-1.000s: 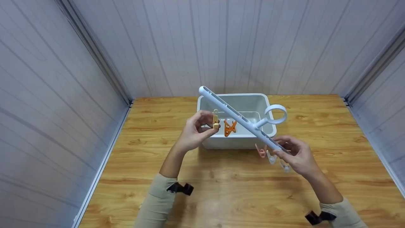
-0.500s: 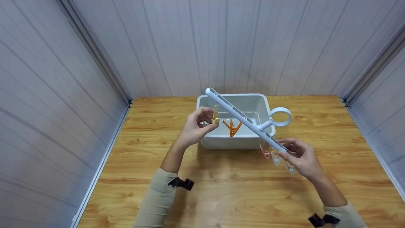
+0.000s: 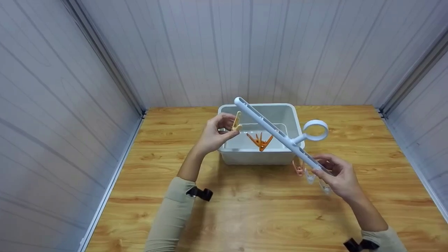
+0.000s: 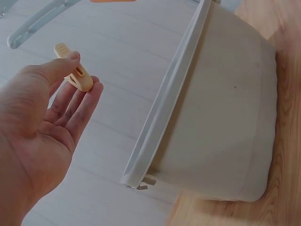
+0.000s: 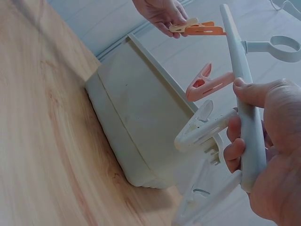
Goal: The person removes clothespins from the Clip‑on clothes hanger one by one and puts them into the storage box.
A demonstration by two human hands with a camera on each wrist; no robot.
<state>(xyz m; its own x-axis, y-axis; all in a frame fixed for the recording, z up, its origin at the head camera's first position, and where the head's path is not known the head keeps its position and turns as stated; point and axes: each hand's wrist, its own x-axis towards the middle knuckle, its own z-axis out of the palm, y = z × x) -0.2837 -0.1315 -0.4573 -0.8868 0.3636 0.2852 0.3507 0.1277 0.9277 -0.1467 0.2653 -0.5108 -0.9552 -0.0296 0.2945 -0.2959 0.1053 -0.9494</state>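
Note:
My left hand [image 3: 215, 133] pinches a pale yellow clothespin [image 3: 236, 123] between thumb and fingers, above the left side of a bin. In the left wrist view the clothespin [image 4: 77, 73] sits at the fingertips. With thumb and fingers, my right hand [image 3: 338, 176] grips the lower right end of a light blue clip hanger [image 3: 269, 128], held tilted with its ring hook out to the right. Orange clips [image 3: 261, 142] hang from its middle; whether one or two is unclear. A pink clip [image 5: 202, 85] and two whitish clear clips [image 5: 200, 129] hang near the right hand.
The grey-white bin [image 3: 259, 157] stands on the wood-grain table [image 3: 245, 210] beneath the hanger, with a clear shape visible inside. Pale panel walls [image 3: 262, 52] enclose the table at the back and both sides.
The hanger and right hand have shifted right and slightly down, carrying the clips along. My left hand has risen a little, and the yellow clothespin now leans more.

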